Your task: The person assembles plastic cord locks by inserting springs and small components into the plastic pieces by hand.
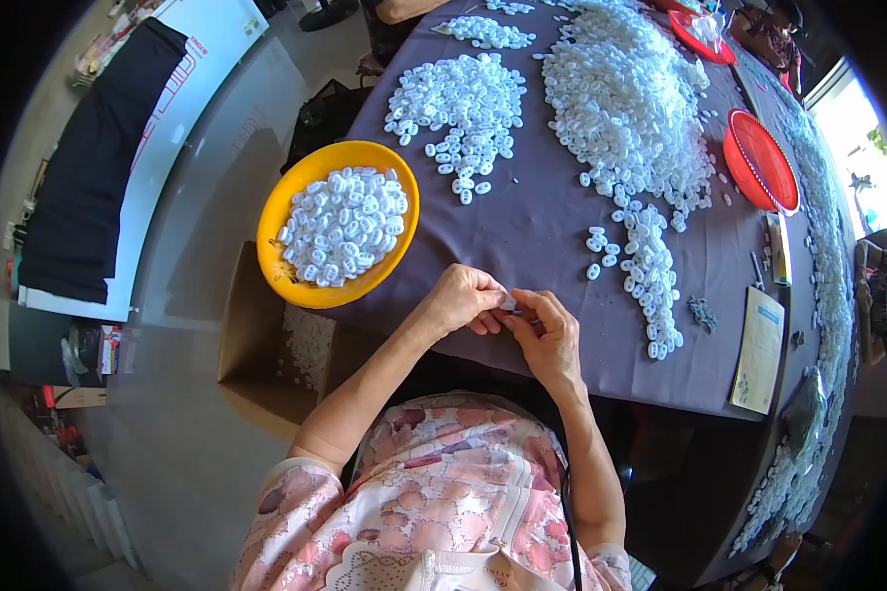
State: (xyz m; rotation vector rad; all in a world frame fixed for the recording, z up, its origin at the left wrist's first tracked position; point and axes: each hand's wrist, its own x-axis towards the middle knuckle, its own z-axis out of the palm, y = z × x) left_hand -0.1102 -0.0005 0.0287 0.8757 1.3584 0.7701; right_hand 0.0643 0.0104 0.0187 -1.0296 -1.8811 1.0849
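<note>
My left hand [460,298] and my right hand [552,333] meet over the table's near edge, fingers pinched together. Between their fingertips is a small whitish plastic piece [509,304], mostly hidden by the fingers. A yellow bowl [274,266] stands left of my left hand, heaped with small white oval pieces [350,225] that have dark openings. Beyond my hands lies a loose pile of similar pieces [463,98]. A narrow trail of them [650,271] runs toward the near edge, to the right of my right hand.
A large pile of white pieces [616,98] covers the far middle of the dark tablecloth [532,227]. Red baskets [759,163] and a tan envelope [758,350] lie rightward. An open cardboard box [246,345] sits below the bowl. Another person [767,39] is at the far right.
</note>
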